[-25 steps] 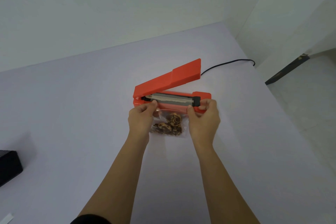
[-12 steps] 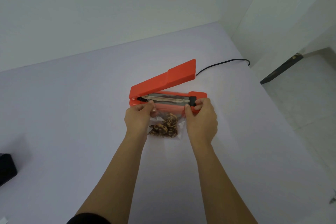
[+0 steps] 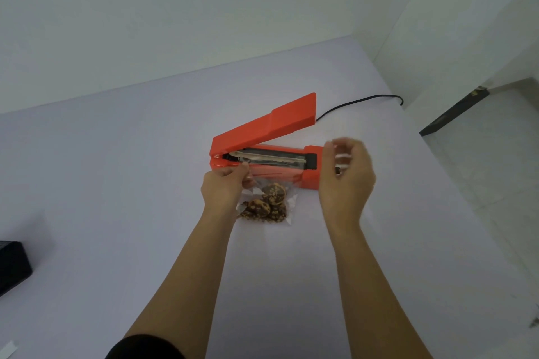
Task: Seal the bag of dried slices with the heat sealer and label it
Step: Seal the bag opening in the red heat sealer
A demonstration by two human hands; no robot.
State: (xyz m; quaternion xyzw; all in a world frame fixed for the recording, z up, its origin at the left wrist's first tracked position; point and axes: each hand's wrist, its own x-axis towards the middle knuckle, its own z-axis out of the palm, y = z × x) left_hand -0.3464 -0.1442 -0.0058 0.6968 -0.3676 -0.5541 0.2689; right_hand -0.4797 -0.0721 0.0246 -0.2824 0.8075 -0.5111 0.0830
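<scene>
At the far left edge of the pale table (image 3: pixel 116 183) sits a black box (image 3: pixel 11 267), cut off by the frame, and a small white strip (image 3: pixel 7 350) lies at the bottom left corner. Toward the middle, the left hand (image 3: pixel 223 189) pinches the upper left corner of the clear bag (image 3: pixel 269 201) between thumb and fingertips, its forearm ending in a dark sleeve (image 3: pixel 143 348). The bag lies flat on the table just in front of the heat sealer (image 3: pixel 262 137), with its open top edge drawn up over the sealer's front and onto the grey sealing strip (image 3: pixel 268 157). Inside the bag, a small heap of brown, speckled dried slices (image 3: pixel 267 204) rests in the lower part, well below the mouth; the upper part of the bag holds nothing but clear film. The orange sealer stands with its lid arm raised at a slant, hinged at the left end. To the right, the right hand (image 3: pixel 347 178) hangs in the air beside the sealer's right end, fingers loosely curled and blurred, holding nothing and apart from the bag. A black cord (image 3: pixel 361 102) runs from behind the sealer to the table's right edge.
</scene>
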